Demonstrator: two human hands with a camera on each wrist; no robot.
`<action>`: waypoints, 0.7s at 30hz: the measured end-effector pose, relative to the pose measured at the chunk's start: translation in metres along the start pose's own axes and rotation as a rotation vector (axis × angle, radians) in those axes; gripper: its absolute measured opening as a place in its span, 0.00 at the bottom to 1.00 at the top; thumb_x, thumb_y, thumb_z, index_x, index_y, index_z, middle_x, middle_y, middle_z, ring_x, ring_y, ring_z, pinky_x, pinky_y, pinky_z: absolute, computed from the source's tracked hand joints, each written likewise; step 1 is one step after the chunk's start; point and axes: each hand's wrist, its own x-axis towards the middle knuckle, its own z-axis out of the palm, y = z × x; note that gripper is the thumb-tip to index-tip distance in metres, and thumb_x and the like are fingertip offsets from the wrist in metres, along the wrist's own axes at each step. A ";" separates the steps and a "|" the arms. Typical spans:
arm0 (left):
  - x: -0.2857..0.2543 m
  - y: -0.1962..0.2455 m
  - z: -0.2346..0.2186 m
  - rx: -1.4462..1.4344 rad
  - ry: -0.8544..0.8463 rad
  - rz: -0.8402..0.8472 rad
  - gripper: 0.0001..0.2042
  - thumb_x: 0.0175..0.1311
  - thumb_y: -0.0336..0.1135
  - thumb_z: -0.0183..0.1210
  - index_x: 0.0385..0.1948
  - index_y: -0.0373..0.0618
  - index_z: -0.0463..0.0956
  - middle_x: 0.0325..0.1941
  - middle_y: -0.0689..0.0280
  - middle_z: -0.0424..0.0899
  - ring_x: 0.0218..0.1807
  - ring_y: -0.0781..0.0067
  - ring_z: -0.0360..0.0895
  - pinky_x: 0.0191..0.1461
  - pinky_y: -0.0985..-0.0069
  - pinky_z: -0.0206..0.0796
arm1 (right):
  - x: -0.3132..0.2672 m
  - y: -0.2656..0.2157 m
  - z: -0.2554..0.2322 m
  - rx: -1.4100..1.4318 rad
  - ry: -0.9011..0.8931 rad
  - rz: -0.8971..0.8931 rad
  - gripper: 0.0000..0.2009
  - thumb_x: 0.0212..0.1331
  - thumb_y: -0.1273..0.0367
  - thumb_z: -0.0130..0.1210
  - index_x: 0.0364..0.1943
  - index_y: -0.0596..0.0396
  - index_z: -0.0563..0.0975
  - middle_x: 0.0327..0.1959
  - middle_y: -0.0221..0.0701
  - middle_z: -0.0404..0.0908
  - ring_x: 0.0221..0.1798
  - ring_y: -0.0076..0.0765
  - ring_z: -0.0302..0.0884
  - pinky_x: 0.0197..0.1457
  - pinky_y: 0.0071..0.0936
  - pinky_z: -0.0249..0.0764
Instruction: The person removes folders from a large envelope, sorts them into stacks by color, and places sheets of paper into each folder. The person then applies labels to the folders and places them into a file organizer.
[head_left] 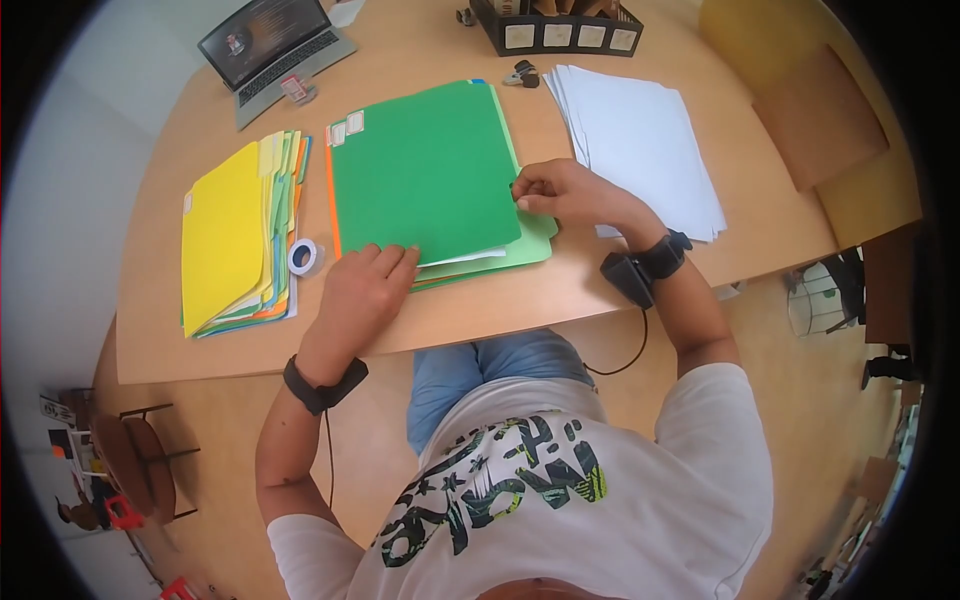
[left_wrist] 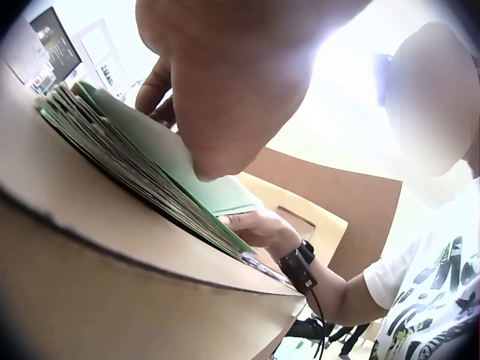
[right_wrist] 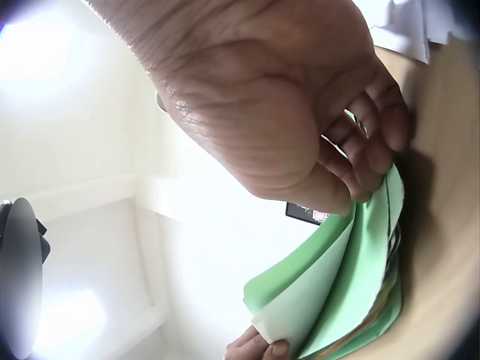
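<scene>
A dark green folder (head_left: 425, 165) lies on top of a stack, with lighter green folders and white paper showing beneath its near and right edges. My left hand (head_left: 362, 290) is at its near edge, fingers bent over it; in the right wrist view the left fingertips (right_wrist: 259, 348) pinch the corner. At the right edge my right hand (head_left: 578, 195) pinches the folder between thumb and curled fingers, and in the right wrist view the green sheet (right_wrist: 300, 262) is lifted apart from the light green one under it. The left wrist view shows the stack's layered edges (left_wrist: 135, 169).
Left of the stack are yellow and mixed folders (head_left: 222, 235) and a tape roll (head_left: 305, 257). White papers (head_left: 640, 140) lie to the right. Behind stand a laptop (head_left: 275, 50), a black organizer (head_left: 555, 35) and black clips (head_left: 521, 74). The table's edge runs near my body.
</scene>
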 end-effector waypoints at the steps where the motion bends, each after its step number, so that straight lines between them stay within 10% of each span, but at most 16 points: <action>1: -0.001 0.000 0.002 0.051 0.010 0.030 0.12 0.50 0.30 0.63 0.38 0.41 0.77 0.29 0.66 0.76 0.28 0.69 0.73 0.27 0.72 0.65 | 0.000 -0.001 -0.001 -0.011 -0.002 0.001 0.11 0.59 0.70 0.54 0.43 0.63 0.76 0.31 0.27 0.79 0.33 0.19 0.71 0.38 0.18 0.69; 21: -0.002 0.003 -0.009 -0.148 -0.074 -0.036 0.12 0.56 0.37 0.62 0.36 0.40 0.77 0.30 0.63 0.76 0.30 0.63 0.75 0.31 0.68 0.66 | -0.010 -0.001 -0.014 0.033 0.291 0.162 0.23 0.66 0.51 0.47 0.27 0.59 0.76 0.19 0.23 0.69 0.23 0.20 0.63 0.27 0.21 0.63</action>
